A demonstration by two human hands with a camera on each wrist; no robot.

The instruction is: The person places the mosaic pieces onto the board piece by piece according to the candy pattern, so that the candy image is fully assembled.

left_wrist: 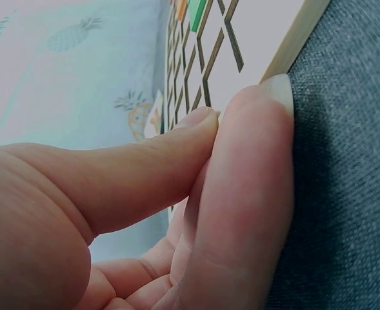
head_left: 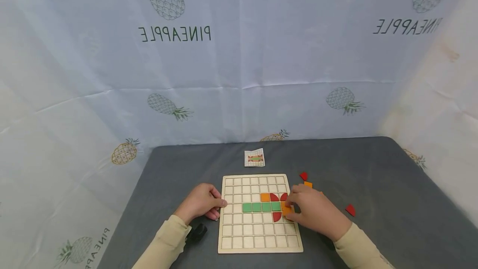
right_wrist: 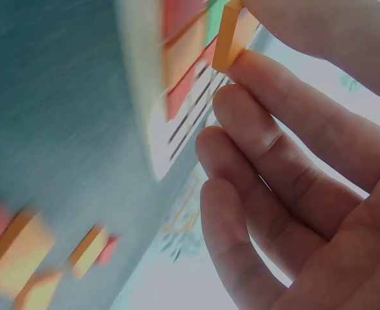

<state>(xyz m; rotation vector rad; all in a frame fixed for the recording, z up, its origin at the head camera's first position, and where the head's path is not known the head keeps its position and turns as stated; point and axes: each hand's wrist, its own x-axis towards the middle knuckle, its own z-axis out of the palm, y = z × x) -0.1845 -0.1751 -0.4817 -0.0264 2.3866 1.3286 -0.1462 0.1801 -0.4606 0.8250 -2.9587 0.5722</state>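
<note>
A light wooden grid board (head_left: 257, 242) lies on the dark table. My left hand (head_left: 201, 201) pinches its left edge between thumb and forefinger; in the left wrist view the thumb is on top. Over the board's right side, my right hand (head_left: 317, 213) pinches an orange square tile (right_wrist: 227, 39) between thumb and forefinger. That tile is held up on edge in the right wrist view. A row of green square tiles (head_left: 256, 207) crosses the grid, with an orange tile (head_left: 265, 197) above it. Red quarter-round tiles (head_left: 276, 217) sit near the row's right end, partly hidden by my right hand.
Right of the board lie loose red pieces (head_left: 350, 209) and orange tiles (head_left: 308, 184), some behind my right hand. A small pattern card (head_left: 255, 158) lies beyond the board. Pineapple-print cloth (head_left: 239, 61) hangs behind the table (head_left: 179, 165).
</note>
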